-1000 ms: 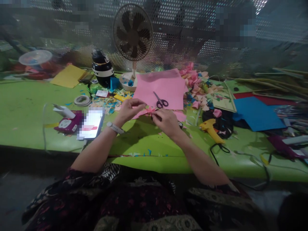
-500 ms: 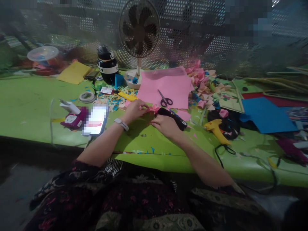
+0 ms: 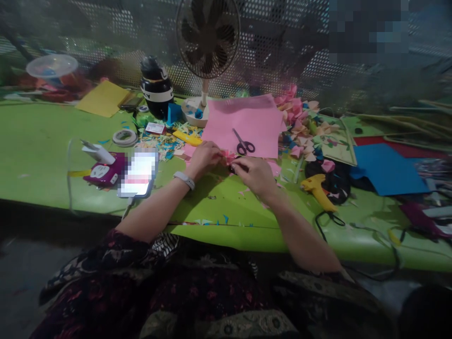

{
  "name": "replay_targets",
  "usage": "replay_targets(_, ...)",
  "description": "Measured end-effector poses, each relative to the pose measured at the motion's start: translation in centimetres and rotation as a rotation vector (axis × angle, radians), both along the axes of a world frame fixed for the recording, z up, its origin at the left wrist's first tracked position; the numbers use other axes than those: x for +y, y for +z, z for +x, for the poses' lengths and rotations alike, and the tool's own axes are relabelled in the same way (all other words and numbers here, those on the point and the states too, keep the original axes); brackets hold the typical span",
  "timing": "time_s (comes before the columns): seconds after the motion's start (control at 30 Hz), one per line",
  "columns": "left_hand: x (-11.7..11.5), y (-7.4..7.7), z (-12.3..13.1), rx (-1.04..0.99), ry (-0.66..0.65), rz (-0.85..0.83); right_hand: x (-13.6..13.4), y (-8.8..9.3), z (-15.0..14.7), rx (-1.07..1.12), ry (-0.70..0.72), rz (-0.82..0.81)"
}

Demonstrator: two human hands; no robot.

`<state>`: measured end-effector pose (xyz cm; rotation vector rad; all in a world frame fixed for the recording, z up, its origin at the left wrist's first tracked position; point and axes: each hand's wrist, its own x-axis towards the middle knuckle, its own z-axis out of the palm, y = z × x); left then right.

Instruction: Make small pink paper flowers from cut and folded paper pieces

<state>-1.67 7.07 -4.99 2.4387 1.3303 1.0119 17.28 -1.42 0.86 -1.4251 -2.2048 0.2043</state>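
My left hand has its fingertips pinched on a small folded piece of pink paper. Close beside it, my right hand has thumb and finger pressed together at the right edge of that piece. A black end of an elongated tool, perhaps a stapler, shows under the right fingertips; the rest is hidden by the hand. Just beyond the hands, black-handled scissors lie on a large pink sheet. More pink paper lies partly covered around both hands.
A phone and a purple box with a plug are at left. A yellow glue gun and blue sheet lie at right. Behind stand a fan, a black bottle and heaped paper petals.
My right hand has moved up and forward, now covering most of the black tool that showed beyond it. My left hand has shifted slightly right, still at the pink piece.
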Motion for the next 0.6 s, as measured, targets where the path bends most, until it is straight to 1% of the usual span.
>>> replay_targets(0.13,-0.1,0.3,-0.5,-0.133,0.062,0.070,0.5,0.2,0.9,0.102,-0.054,0.121)
replay_targets(0.23,-0.1,0.5,-0.8,-0.259,0.123,0.092,1.4,0.6,2.3,0.120,-0.151,0.204)
replay_targets(0.3,0.0,0.4,-0.9,-0.363,0.138,0.066,2.2,0.8,3.4,0.117,-0.221,0.221)
replay_targets(0.37,0.3,0.3,-0.8,-0.489,0.145,0.002,2.8,0.9,4.5,0.109,-0.285,0.211)
replay_targets(0.47,0.5,0.3,-0.7,-0.682,0.147,-0.144,3.6,1.1,6.1,0.092,-0.348,0.164)
replay_targets(0.6,0.2,1.0,-0.8,-0.910,0.110,-0.333,4.1,1.8,8.4,0.102,-0.420,0.128)
